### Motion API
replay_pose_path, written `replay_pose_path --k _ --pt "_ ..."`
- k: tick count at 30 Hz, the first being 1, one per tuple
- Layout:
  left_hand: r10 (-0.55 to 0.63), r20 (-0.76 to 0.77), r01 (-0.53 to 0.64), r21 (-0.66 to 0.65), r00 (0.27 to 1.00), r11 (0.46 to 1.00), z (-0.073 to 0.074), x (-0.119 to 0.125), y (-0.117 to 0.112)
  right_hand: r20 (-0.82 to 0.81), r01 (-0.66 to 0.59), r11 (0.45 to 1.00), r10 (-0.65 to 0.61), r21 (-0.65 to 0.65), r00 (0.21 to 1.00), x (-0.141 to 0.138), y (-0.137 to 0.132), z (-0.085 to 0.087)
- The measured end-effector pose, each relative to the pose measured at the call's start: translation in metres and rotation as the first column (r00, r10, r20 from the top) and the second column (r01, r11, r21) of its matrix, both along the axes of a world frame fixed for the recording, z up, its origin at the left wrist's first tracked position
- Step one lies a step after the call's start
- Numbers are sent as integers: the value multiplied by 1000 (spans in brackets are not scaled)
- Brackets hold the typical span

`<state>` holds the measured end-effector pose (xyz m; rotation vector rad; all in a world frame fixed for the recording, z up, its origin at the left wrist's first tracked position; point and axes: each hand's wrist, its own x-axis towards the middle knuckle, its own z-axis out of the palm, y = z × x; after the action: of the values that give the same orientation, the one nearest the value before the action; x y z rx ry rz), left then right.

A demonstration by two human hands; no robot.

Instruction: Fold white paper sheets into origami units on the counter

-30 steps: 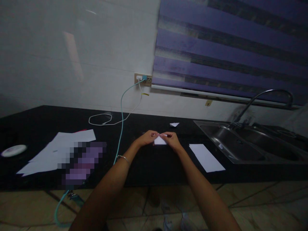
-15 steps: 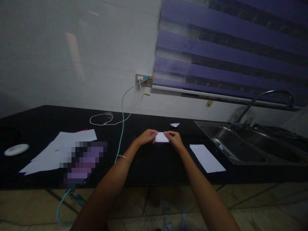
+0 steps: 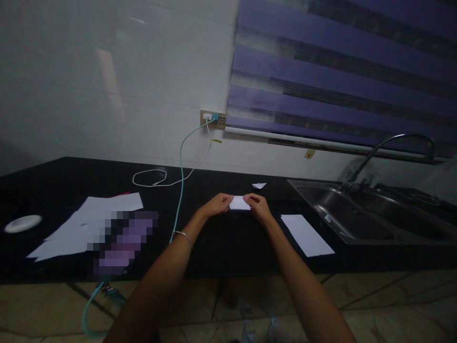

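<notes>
Counter (image 3: pixel 221 247): two hands (image 3: pixel 216 206) (image 3: pixel 260 208), one paper (image 3: pixel 239 203)

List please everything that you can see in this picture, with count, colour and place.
countertop: one, black, middle
sink: one, steel, right
blind: one, purple, upper right
folded paper: one, white, pinched at both ends
paper scrap: one, white, behind folded paper
paper strip: one, white, beside the sink
loose sheets: several, white, countertop's left part
teal cable: one, teal, socket to countertop edge
white cable: one, white, looped at back
left hand, right hand: two, bare, holding folded paper's ends
</notes>
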<state>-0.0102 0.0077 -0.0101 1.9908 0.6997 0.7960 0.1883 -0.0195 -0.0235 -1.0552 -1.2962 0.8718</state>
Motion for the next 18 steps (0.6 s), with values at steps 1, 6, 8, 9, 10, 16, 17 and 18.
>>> replay_pose_path --k 1,6,8,9,10,16,17,18 --pt "8 5 -8 -11 1000 1000 -2 1 1 -12 -20 1000 20 -17 1000 -1 -1 0" --pt "-25 12 26 -49 1000 998 -3 3 -1 -54 -134 988 130 -72 990 -3 -3 -1" --pt "-51 -16 50 -56 999 997 -1 4 -3 -44 -95 994 93 -44 995 -1 -2 -2" --pt "-69 -35 66 -61 997 996 -1 4 -4 -31 -66 997 65 -27 997 -1 -1 -2" --pt "-87 -53 84 -61 995 995 -1 3 -3 -17 -39 999 39 -14 999 0 0 -2" --pt "-101 -110 100 -13 989 995 -12 2 6 5 3 1000 -3 -29 1000 0 4 -4" --pt "-98 -116 98 -7 988 995 -13 2 7 6 7 1000 -7 -27 1000 0 4 -4" --pt "-98 -119 99 -3 988 995 -13 2 7 9 13 1000 -13 -22 1000 0 4 -5"
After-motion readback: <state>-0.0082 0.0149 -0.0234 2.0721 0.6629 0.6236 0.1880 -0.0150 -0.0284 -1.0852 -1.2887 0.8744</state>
